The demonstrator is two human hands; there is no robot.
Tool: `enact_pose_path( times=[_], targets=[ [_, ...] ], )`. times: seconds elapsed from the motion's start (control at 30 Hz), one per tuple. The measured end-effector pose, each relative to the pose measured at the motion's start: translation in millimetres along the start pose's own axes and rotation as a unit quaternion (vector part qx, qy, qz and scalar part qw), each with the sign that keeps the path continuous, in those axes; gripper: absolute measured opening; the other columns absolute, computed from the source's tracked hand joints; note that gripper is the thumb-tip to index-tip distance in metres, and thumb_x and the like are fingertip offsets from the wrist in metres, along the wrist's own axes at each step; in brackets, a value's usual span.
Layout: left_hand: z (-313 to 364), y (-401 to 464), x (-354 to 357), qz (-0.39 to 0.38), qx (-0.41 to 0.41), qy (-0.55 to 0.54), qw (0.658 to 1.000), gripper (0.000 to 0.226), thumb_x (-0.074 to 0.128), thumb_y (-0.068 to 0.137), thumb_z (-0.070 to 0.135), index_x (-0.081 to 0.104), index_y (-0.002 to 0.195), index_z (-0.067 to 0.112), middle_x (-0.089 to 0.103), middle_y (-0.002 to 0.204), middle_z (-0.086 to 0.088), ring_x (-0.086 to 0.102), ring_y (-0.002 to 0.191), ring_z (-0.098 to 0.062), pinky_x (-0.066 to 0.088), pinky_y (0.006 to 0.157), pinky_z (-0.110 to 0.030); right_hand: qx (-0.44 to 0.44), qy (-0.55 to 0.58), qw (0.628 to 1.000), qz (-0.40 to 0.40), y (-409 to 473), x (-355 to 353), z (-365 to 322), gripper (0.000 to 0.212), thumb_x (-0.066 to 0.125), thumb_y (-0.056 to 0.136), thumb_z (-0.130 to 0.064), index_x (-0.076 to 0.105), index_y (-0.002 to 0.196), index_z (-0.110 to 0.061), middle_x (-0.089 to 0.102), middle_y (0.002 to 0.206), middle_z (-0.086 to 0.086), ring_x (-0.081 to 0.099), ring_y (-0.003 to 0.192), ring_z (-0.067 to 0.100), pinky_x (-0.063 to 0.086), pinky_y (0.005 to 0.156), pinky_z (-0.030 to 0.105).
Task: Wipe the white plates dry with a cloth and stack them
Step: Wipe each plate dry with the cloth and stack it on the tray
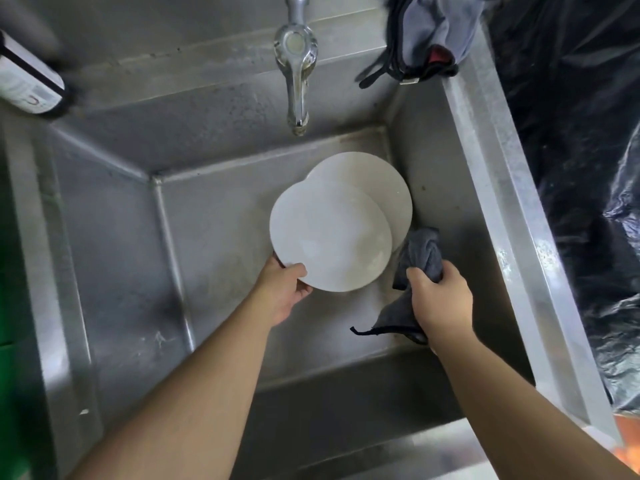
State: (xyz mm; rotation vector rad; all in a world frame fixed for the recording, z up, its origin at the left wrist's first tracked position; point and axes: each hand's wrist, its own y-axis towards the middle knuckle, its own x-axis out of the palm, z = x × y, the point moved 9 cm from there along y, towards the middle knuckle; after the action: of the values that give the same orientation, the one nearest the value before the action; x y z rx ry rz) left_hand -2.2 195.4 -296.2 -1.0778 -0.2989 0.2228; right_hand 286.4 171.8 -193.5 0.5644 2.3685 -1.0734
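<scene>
Two white plates are down in the steel sink [114, 258]. My left hand [285, 287] grips the near rim of the front plate [329, 233], thumb on top. That plate overlaps a second white plate [377, 181], which lies behind it toward the sink's back right corner. My right hand [438, 299] holds a bunched dark grey cloth [420, 254] just right of the front plate. A loose end of the cloth hangs below the hand.
A chrome tap [296, 64] hangs over the sink's back wall. Grey and dark cloths [429, 32] are draped over the back right corner of the rim. Black plastic sheeting [581, 133] lies to the right, and a labelled bottle [24, 81] at far left.
</scene>
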Motion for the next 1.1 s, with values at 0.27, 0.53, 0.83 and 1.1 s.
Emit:
enact_pose_path(
  times=[0.27, 0.53, 0.83, 1.1],
  targets=[
    [15.0, -57.8, -29.9, -0.031, -0.016, 0.004, 0.999, 0.041, 0.049, 0.095, -0.007, 0.066, 0.122, 0.018, 0.081, 0.114, -0.004, 0.077, 0.105, -0.030, 0.066, 0.074, -0.039, -0.009, 0.010, 1.000, -0.012, -33.2, -12.7, -22.4, 0.007, 0.065, 0.086, -0.032, 0.061, 0.088, -0.027, 0.069, 0.086, 0.000, 0.066, 0.079, 0.021, 0.049, 0.061, 0.033],
    [30.8, -140.1, -97.2, 0.038, 0.018, -0.009, 0.999, 0.022, 0.050, 0.107, 0.006, 0.062, 0.119, 0.020, 0.074, 0.119, -0.009, 0.077, 0.099, -0.032, 0.065, 0.064, -0.039, 0.074, 0.070, 0.992, -0.075, -78.9, -22.0, -43.0, 0.044, 0.076, 0.086, -0.037, 0.058, 0.121, -0.017, 0.069, 0.105, 0.011, 0.072, 0.088, 0.032, 0.060, 0.068, 0.041],
    [71.9, -247.1, -132.9, 0.042, 0.079, -0.033, 0.995, 0.027, 0.050, 0.105, 0.003, 0.062, 0.125, 0.018, 0.074, 0.121, -0.009, 0.072, 0.109, -0.033, 0.065, 0.064, -0.037, 0.132, 0.323, 0.896, -0.277, -174.2, -9.2, -100.9, 0.045, 0.073, 0.086, -0.020, 0.067, 0.125, 0.002, 0.073, 0.113, 0.030, 0.075, 0.091, 0.037, 0.061, 0.081, 0.040],
    [124.5, -330.9, -133.2, 0.017, 0.201, -0.084, 0.976, 0.031, 0.050, 0.106, 0.003, 0.062, 0.133, 0.012, 0.074, 0.125, -0.014, 0.068, 0.114, -0.033, 0.065, 0.068, -0.037, 0.002, 0.398, 0.842, -0.363, -262.0, -32.8, -204.3, 0.029, 0.071, 0.085, -0.022, 0.081, 0.108, -0.006, 0.078, 0.103, 0.020, 0.079, 0.084, 0.030, 0.063, 0.065, 0.037]
  ],
)
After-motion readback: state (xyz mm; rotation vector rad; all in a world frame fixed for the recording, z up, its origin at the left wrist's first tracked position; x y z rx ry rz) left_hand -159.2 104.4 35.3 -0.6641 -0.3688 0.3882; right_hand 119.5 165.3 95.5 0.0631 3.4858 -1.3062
